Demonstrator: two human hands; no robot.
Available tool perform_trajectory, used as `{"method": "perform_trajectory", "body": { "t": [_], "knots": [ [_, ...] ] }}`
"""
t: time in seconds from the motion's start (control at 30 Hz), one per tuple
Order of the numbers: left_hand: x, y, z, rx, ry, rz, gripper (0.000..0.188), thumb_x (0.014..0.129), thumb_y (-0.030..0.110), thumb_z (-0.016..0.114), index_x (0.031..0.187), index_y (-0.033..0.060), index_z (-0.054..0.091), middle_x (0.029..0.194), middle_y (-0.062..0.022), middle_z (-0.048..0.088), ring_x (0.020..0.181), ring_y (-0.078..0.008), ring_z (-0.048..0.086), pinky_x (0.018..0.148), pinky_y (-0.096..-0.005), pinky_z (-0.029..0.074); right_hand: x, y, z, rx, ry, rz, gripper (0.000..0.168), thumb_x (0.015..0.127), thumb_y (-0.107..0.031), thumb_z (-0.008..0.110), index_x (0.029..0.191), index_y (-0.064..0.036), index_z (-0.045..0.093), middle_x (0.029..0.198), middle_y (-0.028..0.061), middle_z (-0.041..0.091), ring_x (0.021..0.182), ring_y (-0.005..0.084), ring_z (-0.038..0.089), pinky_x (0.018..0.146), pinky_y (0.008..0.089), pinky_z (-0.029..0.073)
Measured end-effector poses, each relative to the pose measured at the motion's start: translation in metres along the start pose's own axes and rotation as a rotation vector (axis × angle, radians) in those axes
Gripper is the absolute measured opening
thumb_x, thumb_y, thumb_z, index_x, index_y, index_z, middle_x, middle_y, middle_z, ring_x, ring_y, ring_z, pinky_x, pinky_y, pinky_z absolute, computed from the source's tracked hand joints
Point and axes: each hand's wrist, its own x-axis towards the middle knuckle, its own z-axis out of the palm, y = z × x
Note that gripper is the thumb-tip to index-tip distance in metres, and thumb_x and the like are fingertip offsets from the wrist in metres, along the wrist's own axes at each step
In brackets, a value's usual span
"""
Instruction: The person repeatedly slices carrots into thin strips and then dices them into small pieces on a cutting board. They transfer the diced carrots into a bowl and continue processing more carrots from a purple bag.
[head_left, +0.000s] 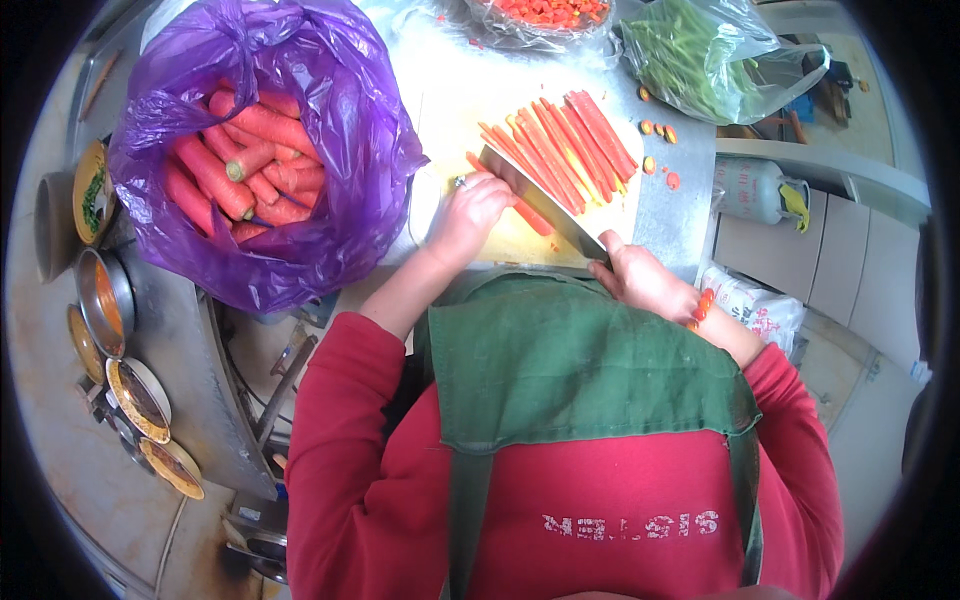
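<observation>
My right hand (646, 283) grips a kitchen knife (544, 196) by its handle, mostly hidden in the fist. The broad blade slants across a pale cutting board (517, 244). Left of the blade, my left hand (474, 214) holds down a carrot piece (531, 217) with bent fingers close to the steel. Part of that piece is hidden under the fingers. On the blade's other side, long carrot strips (559, 154) lie side by side, orange-red with some yellow cores.
A purple plastic bag (375, 187) of whole carrots (251, 161) stands left of the board. Beyond are diced carrots (551, 11) and a clear bag of green vegetables (682, 60). Carrot ends (670, 134) lie on the metal table (675, 217). Bowls (139, 397) stand far left; a gas cylinder (750, 191) is right.
</observation>
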Motion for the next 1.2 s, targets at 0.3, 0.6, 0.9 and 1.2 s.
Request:
{"method": "perform_trajectory", "body": {
  "t": [0.3, 0.6, 0.9, 1.2],
  "knots": [
    [-0.001, 0.000, 0.002, 0.007, 0.057, 0.042, 0.011, 0.072, 0.006, 0.058, 0.082, 0.0053, 0.063, 0.087, -0.0080, 0.064, 0.090, -0.0263, 0.061, 0.080, -0.0362, 0.051, 0.046, -0.024, 0.008, -0.064, 0.088, -0.021, 0.029, 0.092, -0.019, 0.054, 0.100, 0.006, 0.041, 0.073, 0.0305, 0.059, 0.073, 0.0468, 0.060, 0.063, 0.0509, 0.048],
    [-0.002, -0.005, 0.001, -0.003, 0.003, 0.027, 0.014, 0.073, 0.003, 0.062, 0.086, 0.0054, 0.064, 0.090, -0.0078, 0.065, 0.093, -0.0284, 0.061, 0.082, -0.0366, 0.051, 0.073, -0.027, 0.009, -0.016, 0.245, -0.240, 0.031, 0.092, -0.020, 0.058, 0.103, 0.004, 0.042, 0.081, 0.0292, 0.060, 0.076, 0.0440, 0.061, 0.064, 0.0456, 0.048],
    [-0.001, -0.004, 0.004, -0.010, -0.004, 0.026, 0.020, 0.066, -0.004, 0.065, 0.084, 0.0059, 0.065, 0.087, -0.0077, 0.065, 0.088, -0.0273, 0.061, 0.083, -0.0376, 0.049, 0.046, 0.019, 0.043, 0.094, 0.235, -0.083, 0.030, 0.092, -0.019, 0.056, 0.105, 0.004, 0.043, 0.085, 0.0300, 0.061, 0.082, 0.0459, 0.061, 0.070, 0.0482, 0.049],
    [0.026, 0.017, -0.011, 0.209, -0.310, 0.066, 0.043, 0.073, 0.008, 0.066, 0.116, 0.0105, 0.061, 0.120, -0.0138, 0.056, 0.116, -0.0327, 0.050, 0.096, -0.0434, 0.043, -0.018, 0.071, 0.073, 0.521, 0.700, 0.035, 0.027, 0.092, -0.019, 0.059, 0.106, -0.001, 0.045, 0.088, 0.0253, 0.063, 0.081, 0.0432, 0.062, 0.069, 0.0440, 0.050]
  ]
}}
